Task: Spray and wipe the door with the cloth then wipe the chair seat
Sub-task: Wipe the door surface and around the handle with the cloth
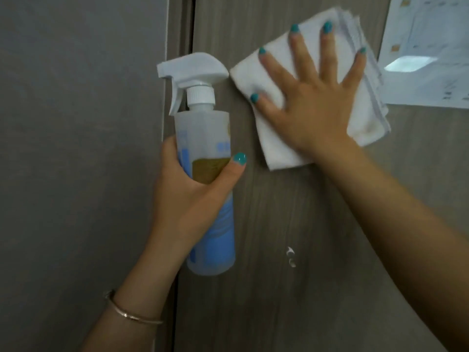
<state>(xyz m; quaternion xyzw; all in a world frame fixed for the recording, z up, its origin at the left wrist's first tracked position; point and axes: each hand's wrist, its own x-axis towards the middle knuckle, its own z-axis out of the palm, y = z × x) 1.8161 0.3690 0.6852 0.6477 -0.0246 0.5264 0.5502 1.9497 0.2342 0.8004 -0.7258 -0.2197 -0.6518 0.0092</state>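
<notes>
A grey-brown wood-grain door (279, 224) fills the middle and right of the view. My right hand (312, 97) presses a folded white cloth (276, 146) flat against the door with its fingers spread straight. My left hand (187, 196) grips a translucent spray bottle (203, 128) with a white trigger head, held upright near the door's left edge. A few small droplets (290, 256) glisten on the door below the cloth. No chair shows in the frame.
A grey wall panel (76, 148) lies left of the door frame (177, 34). A glossy printed sheet (429, 54) is fixed to the door at the upper right, next to the cloth. A thin bracelet (132, 315) circles my left wrist.
</notes>
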